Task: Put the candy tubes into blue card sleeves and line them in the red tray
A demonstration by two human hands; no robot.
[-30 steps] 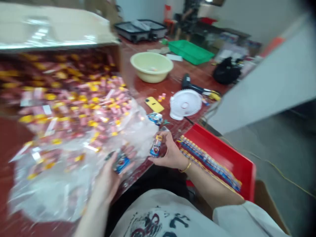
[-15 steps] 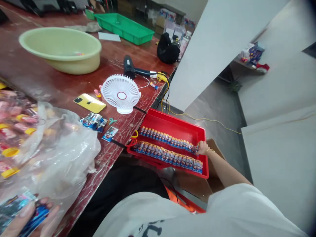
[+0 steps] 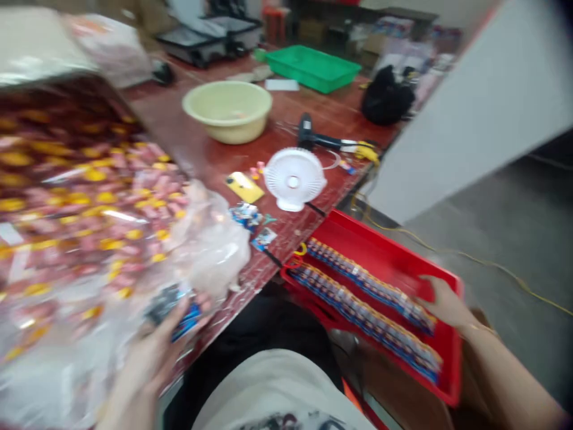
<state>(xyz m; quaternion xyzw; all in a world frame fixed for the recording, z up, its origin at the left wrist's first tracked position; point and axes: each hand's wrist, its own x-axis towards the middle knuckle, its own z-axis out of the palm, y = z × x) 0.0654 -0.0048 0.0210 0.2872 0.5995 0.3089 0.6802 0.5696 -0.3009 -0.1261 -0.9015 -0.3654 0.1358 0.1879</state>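
Note:
My left hand (image 3: 163, 340) is closed around a small stack of blue and silver printed packets (image 3: 187, 322), above the near edge of the table. My right hand (image 3: 443, 301) is over the right end of a red tray (image 3: 403, 263), thumb and fingers apart and nothing visible between them. Two long rows of small blue-labelled tubes with yellowish tops stand in that tray: the far row (image 3: 362, 276) ends beside my right fingers, and the near row (image 3: 367, 319) lies closer to my body. Motion blurs both hands a little.
Pink pieces with yellow caps (image 3: 107, 197) and clear plastic bags (image 3: 215, 239) cover the table's left. Beyond are a white fan (image 3: 294, 179), yellow phone (image 3: 244, 187), black heat gun (image 3: 317, 137), cream basin (image 3: 228, 113) and green tray (image 3: 313, 68). A yellow cord (image 3: 470, 257) crosses the floor.
My view has swung left, showing more of the pink pieces. My right hand has come off the end of the far row and its fingers have parted. The left still holds the packets.

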